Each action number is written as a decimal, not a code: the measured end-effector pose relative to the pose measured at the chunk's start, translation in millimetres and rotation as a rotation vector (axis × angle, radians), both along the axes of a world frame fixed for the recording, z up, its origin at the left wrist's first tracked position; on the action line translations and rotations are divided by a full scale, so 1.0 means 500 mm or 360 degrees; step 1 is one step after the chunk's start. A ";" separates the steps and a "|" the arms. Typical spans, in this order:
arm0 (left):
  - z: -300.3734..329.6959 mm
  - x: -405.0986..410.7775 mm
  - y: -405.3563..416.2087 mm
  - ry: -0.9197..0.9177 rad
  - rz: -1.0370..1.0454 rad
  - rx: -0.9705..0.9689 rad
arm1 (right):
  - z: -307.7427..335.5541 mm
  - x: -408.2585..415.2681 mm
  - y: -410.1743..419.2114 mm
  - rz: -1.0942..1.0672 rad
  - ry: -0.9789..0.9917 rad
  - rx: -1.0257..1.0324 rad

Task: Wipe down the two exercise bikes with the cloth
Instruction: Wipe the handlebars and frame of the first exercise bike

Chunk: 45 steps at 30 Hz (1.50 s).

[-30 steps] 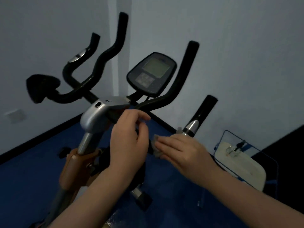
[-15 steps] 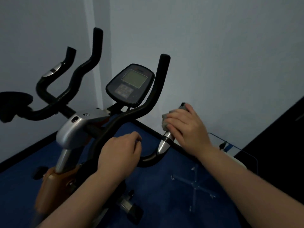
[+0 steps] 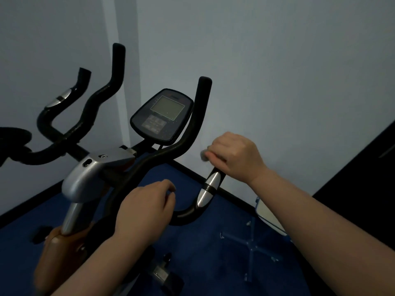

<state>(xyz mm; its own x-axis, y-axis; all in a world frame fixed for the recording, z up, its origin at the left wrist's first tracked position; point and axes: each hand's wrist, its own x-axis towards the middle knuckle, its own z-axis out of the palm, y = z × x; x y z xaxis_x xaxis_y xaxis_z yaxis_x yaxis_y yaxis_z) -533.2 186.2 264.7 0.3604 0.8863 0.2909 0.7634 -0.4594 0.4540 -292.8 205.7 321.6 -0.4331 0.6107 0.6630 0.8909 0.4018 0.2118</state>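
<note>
Gripped the cloth (image 3: 204, 155) round the near bike's (image 3: 94, 178) right handle with right hand (image 3: 235, 157); steadied with curled left hand (image 3: 145, 207); probably much wiping left

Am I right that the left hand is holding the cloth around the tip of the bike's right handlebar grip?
Not quite: the head view shows the right hand, not the left, holding the cloth around the tip of the right handlebar grip.

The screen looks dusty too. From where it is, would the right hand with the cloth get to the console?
Probably yes: the right hand grips the cloth near the console, with only the upright handlebar between.
</note>
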 end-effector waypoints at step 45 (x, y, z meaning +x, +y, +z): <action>-0.060 -0.134 -0.039 -0.1037 0.0700 -0.0072 | -0.076 -0.309 -0.041 -0.0195 0.0559 -0.1021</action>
<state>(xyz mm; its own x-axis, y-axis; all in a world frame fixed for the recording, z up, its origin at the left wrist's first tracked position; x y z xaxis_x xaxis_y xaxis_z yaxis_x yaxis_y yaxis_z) -600.1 166.5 234.9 -0.2568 0.9240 0.2832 0.4446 -0.1472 0.8836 -447.3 185.1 283.4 -0.1654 0.9549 0.2464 0.9093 0.2444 -0.3368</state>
